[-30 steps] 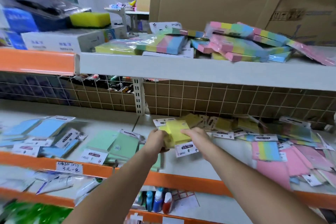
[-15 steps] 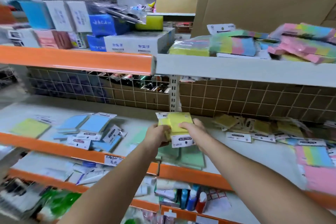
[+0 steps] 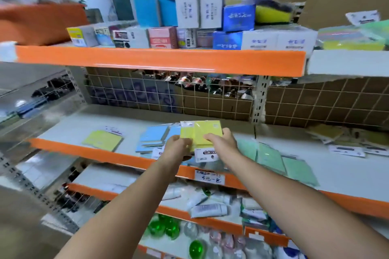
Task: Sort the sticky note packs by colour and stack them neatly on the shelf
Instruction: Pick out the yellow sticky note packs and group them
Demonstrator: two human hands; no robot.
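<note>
Both hands hold a small stack of yellow sticky note packs above the middle shelf, near the centre of the view. The left hand grips the stack's left edge with fingers curled under it and the thumb on top; the right hand clasps the right edge, thumb lying across the yellow face. A white header card printed "STICKY NOTE" hangs from the stack's near side (it reads upside down).

On the shelf below, a lone yellow pack lies at about nine o'clock from the held stack, well apart from it. Between the two — just beside the left hand — sits a pile of blue packs. At four o'clock, green packs lie spread along the shelf's front. Farther right, at three o'clock, more yellow packs sit blurred against the wire grid back — their number is unclear.
</note>
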